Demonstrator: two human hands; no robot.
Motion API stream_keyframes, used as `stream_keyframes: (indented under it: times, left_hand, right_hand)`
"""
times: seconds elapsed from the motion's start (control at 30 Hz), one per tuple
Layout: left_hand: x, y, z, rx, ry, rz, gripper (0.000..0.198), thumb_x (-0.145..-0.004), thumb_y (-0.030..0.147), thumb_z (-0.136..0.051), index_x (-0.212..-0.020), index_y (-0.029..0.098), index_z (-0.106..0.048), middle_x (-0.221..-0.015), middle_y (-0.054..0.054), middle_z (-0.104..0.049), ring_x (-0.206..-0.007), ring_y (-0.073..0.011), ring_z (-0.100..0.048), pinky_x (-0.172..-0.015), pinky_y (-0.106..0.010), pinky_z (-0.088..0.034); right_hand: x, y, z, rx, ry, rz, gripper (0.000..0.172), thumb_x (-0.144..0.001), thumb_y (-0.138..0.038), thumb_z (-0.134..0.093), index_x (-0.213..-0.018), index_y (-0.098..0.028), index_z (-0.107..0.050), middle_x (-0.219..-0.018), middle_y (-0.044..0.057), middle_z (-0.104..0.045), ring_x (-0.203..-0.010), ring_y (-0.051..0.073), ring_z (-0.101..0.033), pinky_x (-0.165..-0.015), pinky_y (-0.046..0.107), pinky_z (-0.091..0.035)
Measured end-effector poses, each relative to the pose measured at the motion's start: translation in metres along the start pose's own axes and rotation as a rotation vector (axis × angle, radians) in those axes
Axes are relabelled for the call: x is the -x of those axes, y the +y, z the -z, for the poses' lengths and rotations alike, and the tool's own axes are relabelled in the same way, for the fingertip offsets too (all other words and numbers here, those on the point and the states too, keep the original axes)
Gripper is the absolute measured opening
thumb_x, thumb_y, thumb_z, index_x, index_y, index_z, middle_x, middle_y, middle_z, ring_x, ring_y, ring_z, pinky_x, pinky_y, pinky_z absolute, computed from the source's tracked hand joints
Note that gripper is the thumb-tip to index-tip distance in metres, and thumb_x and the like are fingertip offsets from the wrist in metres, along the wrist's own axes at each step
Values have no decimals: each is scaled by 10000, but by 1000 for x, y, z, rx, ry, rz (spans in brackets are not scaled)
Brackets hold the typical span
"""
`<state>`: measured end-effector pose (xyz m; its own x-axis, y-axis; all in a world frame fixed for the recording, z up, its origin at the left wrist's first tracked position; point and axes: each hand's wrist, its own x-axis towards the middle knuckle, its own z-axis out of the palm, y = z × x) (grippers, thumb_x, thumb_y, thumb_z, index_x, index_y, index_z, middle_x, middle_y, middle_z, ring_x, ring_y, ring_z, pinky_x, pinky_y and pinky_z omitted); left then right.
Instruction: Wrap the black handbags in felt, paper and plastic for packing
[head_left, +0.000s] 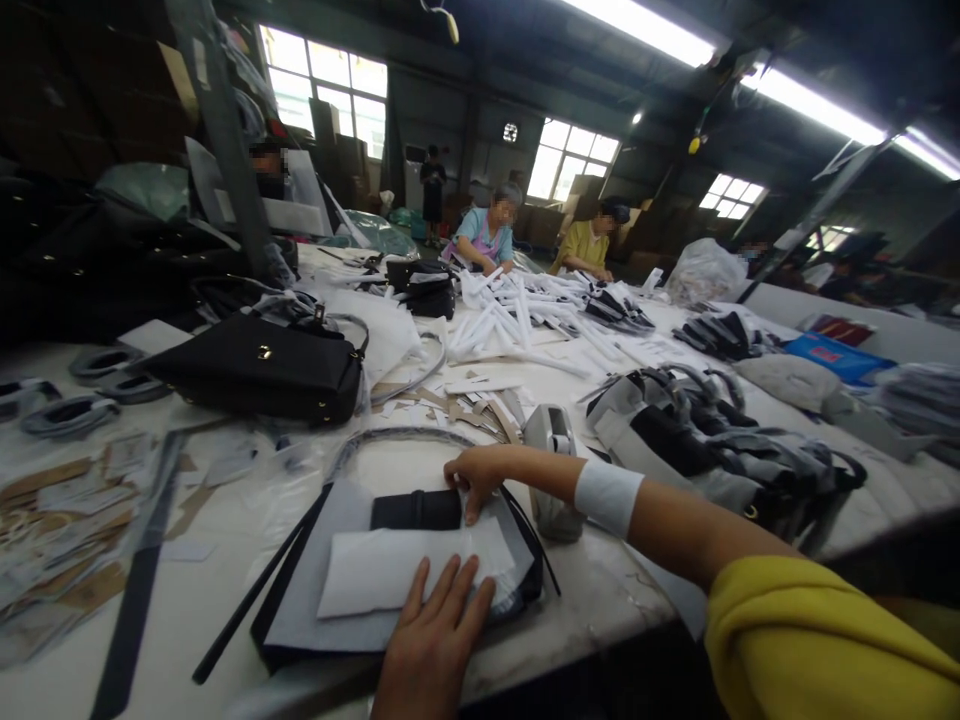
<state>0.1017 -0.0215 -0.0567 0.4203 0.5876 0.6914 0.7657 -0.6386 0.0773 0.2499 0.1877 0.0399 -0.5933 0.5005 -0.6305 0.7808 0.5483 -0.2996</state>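
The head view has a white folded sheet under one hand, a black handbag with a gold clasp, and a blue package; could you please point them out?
White folded sheet (pixel 375 572): head view, its flat upper face.
Black handbag (pixel 255 380): head view, its body below the clasp.
Blue package (pixel 851 365): head view, its upper face.

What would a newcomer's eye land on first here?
Probably the spread left hand on the white packet at lower middle, with the right hand just beyond, at the end of a small black piece. Then perhaps the large black handbag at left, and the heap of white strips farther back, in front of two workers.
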Motion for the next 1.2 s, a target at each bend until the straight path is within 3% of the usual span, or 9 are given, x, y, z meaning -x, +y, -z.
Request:
stream_keyframes:
  times: [0.1, 0.23, 0.4, 0.5, 0.6, 0.7, 0.87, 1.03, 1.2]
  left_hand:
    - [-3, -3, 9, -34, -103, -38, 480, -979, 109, -257, -1247, 304, -603, -1327, 28, -638, -1232, -166, -574, -1197, -421, -200]
    - [-9, -7, 20, -65, -225, -91, 511, -916, 36, -343, -1299, 292, -564, -1379, 10, -595, -1240, -212, -578, -1069, -470, -430]
    - [-17, -9, 30, -48, -236, -159, 562, -854, -10, -364, -1330, 233, -538, -1375, -37, -591, -1202, -252, -610, -984, -501, -519]
    - [-20, -6, 33, -4, -241, -132, 522, -854, 22, -411, -1336, 183, -528, -1362, -75, -599, -1206, -255, -606, -1026, -497, -494]
    - [-22, -4, 39, 7, -303, -121, 558, -811, 2, -421, -1331, 175, -524, -1375, -85, -588, -1243, -243, -577, -1068, -501, -457]
    - [-25, -12, 50, -44, -379, -149, 657, -752, -22, -427, -1382, 164, -456, -1447, -95, -518, -1304, -200, -519, -1088, -441, -446]
    - [-25, -54, 91, -138, -479, -195, 730, -724, 3, -526, -1425, 162, -394, -1487, -127, -461, -1374, -279, -424, -1105, -514, -399]
    - [-28, -95, 131, -230, -630, -264, 787, -751, 47, -573, -1471, 236, -319, -1530, -77, -409, -1403, -252, -381, -1153, -523, -308]
    - [-21, -113, 128, -248, -561, -399, 666, -809, 47, -522, -1441, 197, -379, -1471, -76, -496, -1341, -219, -475, -1117, -444, -387]
  right_hand:
    - [10, 0, -6, -35, 124, 11, 534, -590, -312, -879, -1076, -215, -677, -941, -1, -735, -784, 182, -679, -624, 221, -475]
    - [50, -14, -28, -65, 505, -67, 253, -923, -174, -553, -1152, -151, -658, -1146, 106, -697, -1071, 223, -640, -918, 313, -469]
    - [110, -56, -106, -108, 788, 6, 345, -1000, -267, -437, -1304, -164, -565, -1323, 91, -615, -1252, 163, -533, -1086, 290, -391]
    - [117, -70, -161, 37, 914, 142, 753, -845, -484, -666, -1447, -113, -408, -1442, 151, -508, -1380, 284, -401, -1170, 457, -317]
    - [104, -67, -192, 248, 1023, 115, 680, -885, -270, -635, -1464, -50, -354, -1464, 182, -474, -1386, 297, -394, -1144, 491, -372]
    - [92, -60, -198, 402, 1113, 122, 538, -894, -40, -496, -1426, -60, -417, -1426, 153, -526, -1340, 273, -464, -1087, 465, -458]
    - [92, -57, -193, 447, 1154, 135, 501, -884, -19, -481, -1382, -79, -477, -1399, 142, -556, -1293, 273, -517, -1051, 461, -497]
    - [97, -58, -192, 448, 1162, 134, 499, -870, 4, -479, -1360, -88, -500, -1374, 139, -580, -1265, 265, -545, -1047, 448, -497]
    - [96, -59, -191, 499, 1188, 142, 453, -880, -13, -488, -1327, -78, -528, -1350, 139, -600, -1227, 276, -577, -1029, 449, -510]
